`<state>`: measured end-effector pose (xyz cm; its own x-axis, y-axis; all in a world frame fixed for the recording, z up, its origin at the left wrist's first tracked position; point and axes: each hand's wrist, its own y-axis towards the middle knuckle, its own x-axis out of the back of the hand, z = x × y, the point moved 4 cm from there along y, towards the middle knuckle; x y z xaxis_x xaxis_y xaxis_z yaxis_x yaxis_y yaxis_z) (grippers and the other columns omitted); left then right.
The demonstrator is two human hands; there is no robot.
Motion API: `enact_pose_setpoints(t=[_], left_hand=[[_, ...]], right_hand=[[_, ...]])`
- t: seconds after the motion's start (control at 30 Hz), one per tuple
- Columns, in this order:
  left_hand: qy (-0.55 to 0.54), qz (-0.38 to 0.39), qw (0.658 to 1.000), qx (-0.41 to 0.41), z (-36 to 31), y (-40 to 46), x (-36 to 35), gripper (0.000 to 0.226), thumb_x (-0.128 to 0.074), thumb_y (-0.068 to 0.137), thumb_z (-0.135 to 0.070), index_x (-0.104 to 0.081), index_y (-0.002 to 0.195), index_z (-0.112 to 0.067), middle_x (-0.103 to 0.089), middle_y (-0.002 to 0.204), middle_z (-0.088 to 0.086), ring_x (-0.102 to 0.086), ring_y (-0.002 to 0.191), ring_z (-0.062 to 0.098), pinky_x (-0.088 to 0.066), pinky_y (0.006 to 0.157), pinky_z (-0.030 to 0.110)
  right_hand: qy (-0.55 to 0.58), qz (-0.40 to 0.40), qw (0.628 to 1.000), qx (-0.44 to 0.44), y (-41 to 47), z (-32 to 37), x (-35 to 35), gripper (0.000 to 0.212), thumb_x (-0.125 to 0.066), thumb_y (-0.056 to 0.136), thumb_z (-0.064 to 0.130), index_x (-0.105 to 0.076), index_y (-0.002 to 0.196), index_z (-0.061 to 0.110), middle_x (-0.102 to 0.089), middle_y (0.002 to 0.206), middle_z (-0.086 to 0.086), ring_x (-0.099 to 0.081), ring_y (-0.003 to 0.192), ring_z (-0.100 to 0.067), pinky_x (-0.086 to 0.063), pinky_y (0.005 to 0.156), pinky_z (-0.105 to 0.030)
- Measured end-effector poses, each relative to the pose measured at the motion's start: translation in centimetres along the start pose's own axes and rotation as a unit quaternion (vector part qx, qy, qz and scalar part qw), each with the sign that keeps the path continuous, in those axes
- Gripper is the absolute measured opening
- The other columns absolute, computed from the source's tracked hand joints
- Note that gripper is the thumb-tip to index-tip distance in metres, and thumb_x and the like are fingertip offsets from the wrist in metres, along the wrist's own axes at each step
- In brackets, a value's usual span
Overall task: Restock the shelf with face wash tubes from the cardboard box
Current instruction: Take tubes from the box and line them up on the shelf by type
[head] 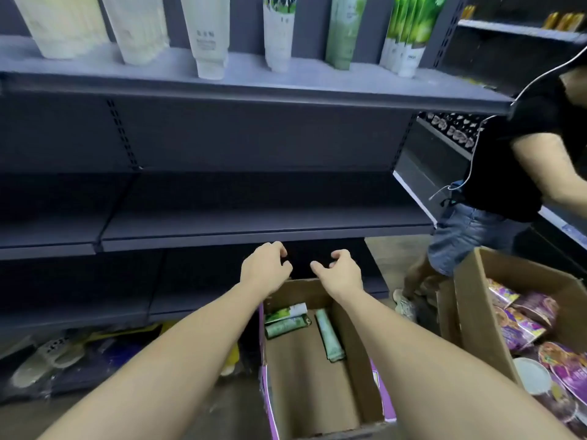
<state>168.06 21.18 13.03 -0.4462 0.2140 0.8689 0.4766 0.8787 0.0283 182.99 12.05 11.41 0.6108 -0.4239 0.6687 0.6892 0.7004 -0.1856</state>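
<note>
Both hands are stretched forward over the far end of the box [320, 369], side by side with a small gap between them. The left hand [265, 271] and the right hand [338, 273] are empty, fingers curled loosely, grasping nothing. Just beyond and above them runs the front edge of the middle shelf [263, 238], which is bare. Below the wrists, at the far end of the box, lie the tubes [286, 319]: a couple of green ones under the left wrist, lying crosswise, and one pale green tube [328, 336] under the right forearm, lying lengthwise against the box wall. High above the hands, the top shelf [254, 90] carries a row of tubes standing on their caps. To the right of the right arm stands a second box [476, 312] with purple packets, and behind it a person [508, 173] in a black shirt.
</note>
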Motion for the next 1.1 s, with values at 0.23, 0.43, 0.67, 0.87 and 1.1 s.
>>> enact_pose_setpoints(t=[0.23, 0.43, 0.67, 0.87, 1.1], left_hand=[[-0.014, 0.096, 0.995, 0.028, 2.5, 1.4, -9.8, 0.027, -0.055, 0.089, -0.028, -0.061, 0.114, -0.021, -0.061, 0.112, -0.002, -0.060, 0.100, 0.021, -0.047, 0.080, 0.032], [-0.003, 0.157, 0.986, 0.060, 4.4, 1.8, -15.8, 0.027, -0.056, 0.089, -0.027, -0.060, 0.115, -0.020, -0.061, 0.115, 0.000, -0.060, 0.105, 0.023, -0.047, 0.084, 0.032], [0.052, 0.237, 0.963, 0.120, 6.5, 1.6, -22.9, 0.036, -0.057, 0.088, -0.022, -0.057, 0.125, -0.019, -0.055, 0.126, 0.005, -0.056, 0.116, 0.028, -0.046, 0.091, 0.034], [0.070, 0.273, 0.943, 0.180, 8.6, 1.7, -28.4, 0.045, -0.057, 0.088, -0.022, -0.052, 0.132, -0.015, -0.047, 0.132, 0.009, -0.052, 0.121, 0.030, -0.047, 0.094, 0.037], [0.114, 0.259, 0.933, 0.221, 11.6, 3.4, -33.9, 0.050, -0.059, 0.091, -0.021, -0.044, 0.138, -0.012, -0.039, 0.141, 0.010, -0.036, 0.132, 0.030, -0.040, 0.101, 0.040]], right_hand=[[-0.029, 0.037, 0.995, -0.088, 2.8, -7.7, -4.4, 0.059, -0.070, 0.085, 0.039, -0.048, 0.132, 0.011, -0.061, 0.123, -0.006, -0.056, 0.118, -0.024, -0.043, 0.093, -0.031], [-0.047, 0.067, 0.987, -0.141, 4.0, -12.8, -7.9, 0.057, -0.070, 0.086, 0.042, -0.049, 0.130, 0.013, -0.062, 0.119, -0.005, -0.059, 0.111, -0.024, -0.045, 0.089, -0.032], [-0.072, 0.111, 0.974, -0.183, 6.3, -19.2, -11.0, 0.060, -0.071, 0.085, 0.037, -0.048, 0.134, 0.012, -0.063, 0.122, -0.007, -0.059, 0.114, -0.027, -0.048, 0.093, -0.035], [-0.094, 0.155, 0.961, -0.209, 8.8, -24.3, -13.3, 0.061, -0.071, 0.084, 0.034, -0.046, 0.134, 0.012, -0.064, 0.123, -0.008, -0.060, 0.114, -0.029, -0.048, 0.094, -0.035], [-0.115, 0.159, 0.955, -0.221, 11.3, -28.5, -17.6, 0.066, -0.068, 0.086, 0.024, -0.036, 0.141, 0.008, -0.058, 0.131, -0.015, -0.055, 0.122, -0.033, -0.043, 0.096, -0.035]])
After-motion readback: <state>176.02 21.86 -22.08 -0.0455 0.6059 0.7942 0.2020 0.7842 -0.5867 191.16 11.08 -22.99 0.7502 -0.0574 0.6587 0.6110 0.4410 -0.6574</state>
